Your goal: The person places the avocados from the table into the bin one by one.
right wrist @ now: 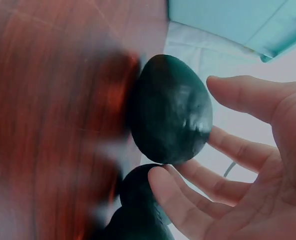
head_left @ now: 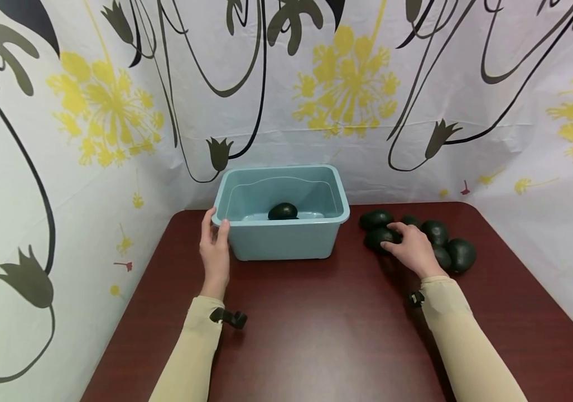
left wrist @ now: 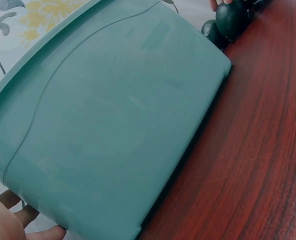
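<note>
A light-blue plastic bin stands at the back of the table with a dark green avocado visible inside. My left hand touches the bin's left front corner, its fingers fairly straight along the side. At the right lies a cluster of dark avocados. Over its left part is my right hand, around one avocado on the table. In the right wrist view the fingers spread behind and below that avocado, while a narrow gap shows between it and the thumb.
The dark red-brown table ends at a patterned cloth backdrop close behind the bin. Another avocado sits between the bin and my right hand. Black straps with small devices are on both wrists.
</note>
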The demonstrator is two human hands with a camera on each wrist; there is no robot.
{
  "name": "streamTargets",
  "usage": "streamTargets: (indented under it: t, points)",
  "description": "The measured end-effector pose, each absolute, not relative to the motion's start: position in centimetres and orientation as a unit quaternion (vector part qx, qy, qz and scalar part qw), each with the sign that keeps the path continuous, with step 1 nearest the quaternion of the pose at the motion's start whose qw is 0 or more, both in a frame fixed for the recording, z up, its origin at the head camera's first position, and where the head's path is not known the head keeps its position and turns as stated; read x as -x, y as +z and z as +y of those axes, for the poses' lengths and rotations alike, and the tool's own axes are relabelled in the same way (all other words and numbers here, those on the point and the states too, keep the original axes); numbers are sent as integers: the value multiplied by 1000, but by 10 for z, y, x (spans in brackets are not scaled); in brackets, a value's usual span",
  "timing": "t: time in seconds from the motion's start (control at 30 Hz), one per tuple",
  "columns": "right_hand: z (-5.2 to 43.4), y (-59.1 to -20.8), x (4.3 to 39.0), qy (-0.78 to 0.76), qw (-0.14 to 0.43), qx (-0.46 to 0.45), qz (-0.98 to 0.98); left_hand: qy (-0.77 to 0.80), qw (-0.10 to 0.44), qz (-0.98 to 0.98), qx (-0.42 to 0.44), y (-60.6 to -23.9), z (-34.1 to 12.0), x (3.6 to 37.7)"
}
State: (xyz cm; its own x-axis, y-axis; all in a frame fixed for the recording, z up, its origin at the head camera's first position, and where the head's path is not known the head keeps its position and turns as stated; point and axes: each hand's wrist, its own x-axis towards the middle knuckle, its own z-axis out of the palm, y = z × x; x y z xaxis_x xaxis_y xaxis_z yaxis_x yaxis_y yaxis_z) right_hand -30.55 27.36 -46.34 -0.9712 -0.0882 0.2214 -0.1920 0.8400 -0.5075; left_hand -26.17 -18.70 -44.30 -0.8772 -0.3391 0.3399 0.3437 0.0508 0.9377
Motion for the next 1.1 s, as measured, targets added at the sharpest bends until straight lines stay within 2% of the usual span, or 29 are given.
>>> streamTargets:
  t: [0.67,1.1]
  points:
    - [274,-482,312,336,45,-11,-941,-672,255,-696,1,-439,-186,260]
    - [279,-487,318,333,53,-43,-941,-675,253,-693,5,-442,-187,263]
